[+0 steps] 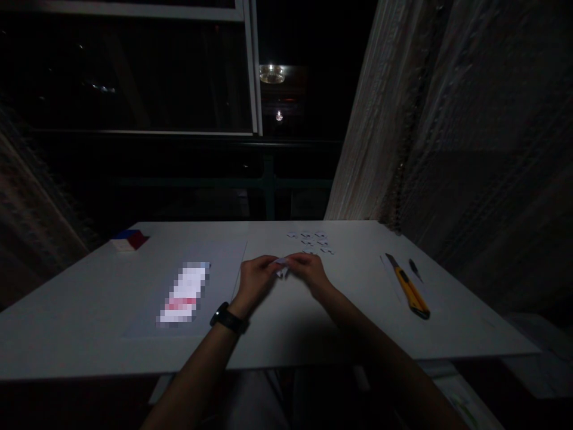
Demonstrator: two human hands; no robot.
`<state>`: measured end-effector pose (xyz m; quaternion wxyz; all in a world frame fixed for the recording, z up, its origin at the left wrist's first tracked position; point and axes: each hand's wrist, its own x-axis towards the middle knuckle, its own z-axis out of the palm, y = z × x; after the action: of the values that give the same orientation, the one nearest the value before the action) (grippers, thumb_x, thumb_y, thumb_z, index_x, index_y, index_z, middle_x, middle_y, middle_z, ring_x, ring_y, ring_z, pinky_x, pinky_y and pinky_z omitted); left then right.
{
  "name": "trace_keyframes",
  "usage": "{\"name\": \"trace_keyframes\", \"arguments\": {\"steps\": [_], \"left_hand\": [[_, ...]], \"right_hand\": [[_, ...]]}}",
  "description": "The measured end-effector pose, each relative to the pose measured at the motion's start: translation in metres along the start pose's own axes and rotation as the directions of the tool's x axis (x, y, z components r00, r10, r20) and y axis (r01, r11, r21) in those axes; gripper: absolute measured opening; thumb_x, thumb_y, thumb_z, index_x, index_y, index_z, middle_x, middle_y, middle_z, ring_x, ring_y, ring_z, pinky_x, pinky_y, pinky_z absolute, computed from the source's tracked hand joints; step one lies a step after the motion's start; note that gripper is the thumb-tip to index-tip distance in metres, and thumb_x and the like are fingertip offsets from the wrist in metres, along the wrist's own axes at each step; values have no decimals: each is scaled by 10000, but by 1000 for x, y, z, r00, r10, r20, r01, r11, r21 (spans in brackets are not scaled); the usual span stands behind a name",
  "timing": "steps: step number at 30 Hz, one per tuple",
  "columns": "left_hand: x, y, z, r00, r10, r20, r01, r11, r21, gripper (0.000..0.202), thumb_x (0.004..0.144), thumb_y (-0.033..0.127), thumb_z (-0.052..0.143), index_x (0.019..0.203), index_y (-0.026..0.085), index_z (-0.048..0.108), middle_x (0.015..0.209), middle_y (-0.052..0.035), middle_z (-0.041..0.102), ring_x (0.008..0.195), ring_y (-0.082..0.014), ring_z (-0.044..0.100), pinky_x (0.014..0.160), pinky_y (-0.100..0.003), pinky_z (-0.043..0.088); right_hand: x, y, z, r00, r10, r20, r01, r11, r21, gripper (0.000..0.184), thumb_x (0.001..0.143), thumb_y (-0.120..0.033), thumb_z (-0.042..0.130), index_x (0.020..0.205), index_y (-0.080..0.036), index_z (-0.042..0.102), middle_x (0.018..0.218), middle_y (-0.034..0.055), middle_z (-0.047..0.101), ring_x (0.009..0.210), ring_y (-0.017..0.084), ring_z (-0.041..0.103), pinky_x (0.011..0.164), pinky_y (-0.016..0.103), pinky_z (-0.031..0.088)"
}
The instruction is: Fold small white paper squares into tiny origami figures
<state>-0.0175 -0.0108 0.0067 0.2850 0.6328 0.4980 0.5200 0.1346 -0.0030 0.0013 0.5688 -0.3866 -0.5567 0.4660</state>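
Note:
My left hand and my right hand meet over the middle of a white table. Both pinch a small pale piece of paper between their fingertips, just above the tabletop. A dark watch sits on my left wrist. Several small white paper pieces lie in rows just beyond my hands.
A yellow utility knife with its blade out lies at the right, a small dark pen-like thing beside it. A large sheet lies at the left. A red, white and blue block sits at the far left corner. Curtains hang at right.

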Motion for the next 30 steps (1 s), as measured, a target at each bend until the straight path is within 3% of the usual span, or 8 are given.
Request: {"name": "trace_keyframes", "arguments": {"steps": [6, 13, 18, 21, 23, 26, 30], "left_hand": [[-3, 2, 0, 999, 41, -36, -40, 999, 29, 145, 628, 312, 649, 721, 218, 708, 718, -36, 692, 685, -194, 607, 680, -271, 434], [-5, 4, -4, 985, 163, -59, -161, 986, 28, 82, 625, 254, 658, 689, 245, 710, 766, -47, 688, 757, -210, 601, 780, -302, 419], [-3, 1, -2, 969, 248, -3, -247, 966, 72, 152, 654, 218, 635, 788, 238, 705, 884, -59, 665, 854, -210, 582, 830, -314, 407], [0, 0, -5, 957, 283, -62, -274, 954, 125, 253, 632, 199, 639, 877, 229, 693, 973, -65, 612, 929, -209, 540, 855, -319, 391], [2, 1, -7, 970, 232, -69, -224, 969, 103, 340, 631, 197, 624, 967, 220, 668, 891, -52, 599, 844, -186, 546, 786, -303, 415], [2, 5, -9, 990, 65, 123, -48, 989, -138, 459, 659, 230, 607, 1116, 184, 591, 664, -8, 597, 609, -134, 543, 623, -262, 429], [1, 8, -6, 972, -74, 223, 147, 932, -332, 412, 606, 287, 681, 985, 126, 659, 746, -79, 670, 635, -161, 586, 607, -275, 446]], "right_hand": [[-2, 1, 0, 979, 200, 48, -206, 965, 163, 222, 522, -262, 714, 723, -171, 691, 661, 16, 653, 599, 127, 562, 577, 241, 421], [-4, 3, -3, 920, 318, 230, -383, 856, 348, 240, 530, -185, 694, 769, -177, 674, 823, 59, 668, 779, 190, 600, 690, 325, 475], [-1, 7, -2, 929, 308, 202, -368, 821, 436, 192, 515, -128, 686, 705, -153, 671, 792, 60, 670, 775, 194, 610, 751, 363, 476], [1, 10, -2, 959, 264, 101, -281, 844, 457, 169, 511, -104, 681, 671, -154, 670, 752, 44, 663, 781, 177, 606, 806, 357, 460], [3, 11, -2, 967, 250, 53, -248, 862, 442, 171, 518, -110, 683, 681, -160, 675, 738, 35, 655, 775, 164, 600, 821, 349, 451], [3, 12, -2, 971, 240, 19, -225, 880, 418, 177, 509, -123, 695, 680, -163, 680, 766, 26, 646, 747, 142, 588, 808, 329, 448], [0, 10, 0, 970, 243, 1, -225, 899, 377, 181, 490, -140, 704, 668, -168, 682, 762, 11, 639, 708, 122, 571, 758, 294, 440]]}}
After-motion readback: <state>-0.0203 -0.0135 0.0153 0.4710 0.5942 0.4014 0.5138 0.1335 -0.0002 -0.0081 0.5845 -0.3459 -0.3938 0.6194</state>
